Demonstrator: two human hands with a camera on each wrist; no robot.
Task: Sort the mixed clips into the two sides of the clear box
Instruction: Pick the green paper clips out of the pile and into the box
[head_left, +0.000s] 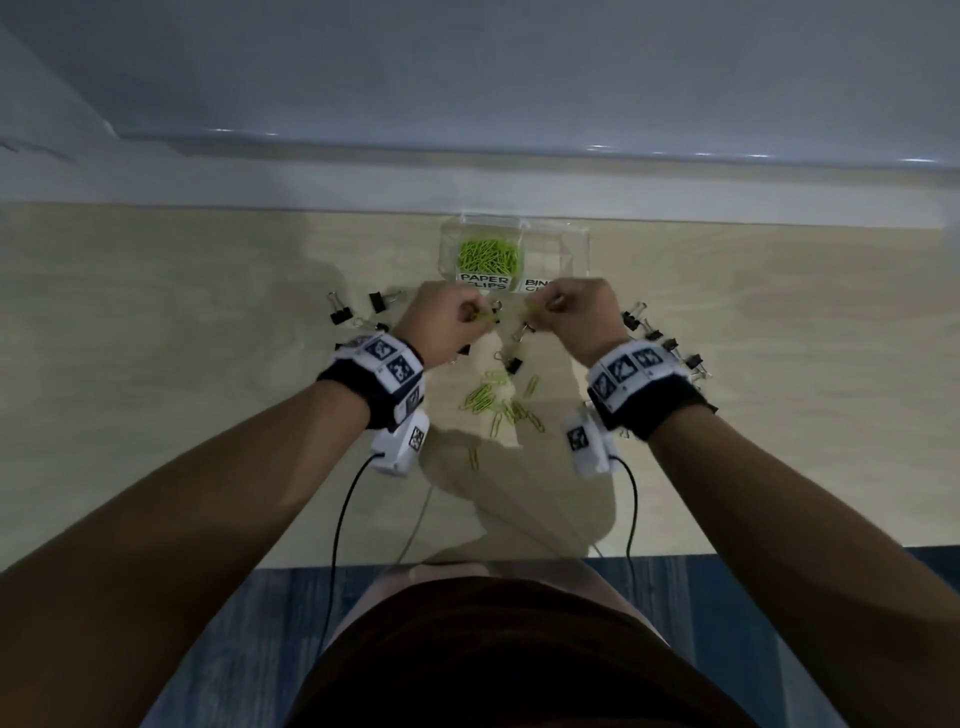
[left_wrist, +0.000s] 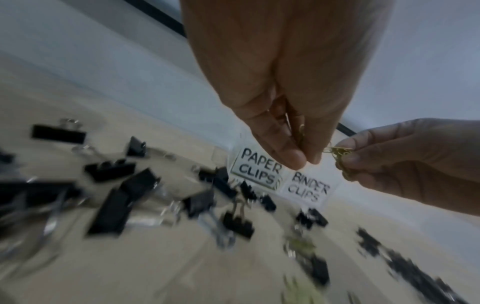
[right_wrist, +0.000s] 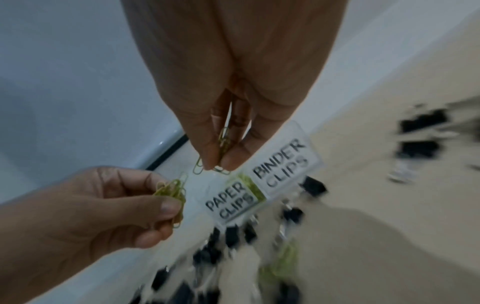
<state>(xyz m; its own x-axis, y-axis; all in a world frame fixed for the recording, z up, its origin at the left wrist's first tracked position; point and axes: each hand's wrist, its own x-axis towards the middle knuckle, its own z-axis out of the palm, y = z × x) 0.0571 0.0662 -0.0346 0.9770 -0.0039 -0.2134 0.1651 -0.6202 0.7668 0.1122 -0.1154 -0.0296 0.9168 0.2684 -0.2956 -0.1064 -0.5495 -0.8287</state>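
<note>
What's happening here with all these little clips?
A person is sorting clips. Each hand, left hand and right hand, pinches a few green paper clips just in front of the clear plastic box. Its paper-clip side already holds a green pile; black binder clips still lie on the wooden table.

The paper clips (head_left: 489, 253) heaped in the left side of the clear box (head_left: 577, 244) are bright lime green, as are the loose paper clips (head_left: 500, 399) scattered on the pale beige wood-grain table (head_left: 156, 322). The binder clips (head_left: 340, 314) are black with silvery wire handles. The box's labels (left_wrist: 259, 168) are white with dark lettering (the "PAPER CLIPS" one carries a greenish border). Both wristbands (head_left: 376, 376) are black with white panels bearing dark blue-and-white square marker patterns. The floor (head_left: 291, 613) is streaked blue, and the wall (head_left: 467, 78) is pale grey-blue.
</note>
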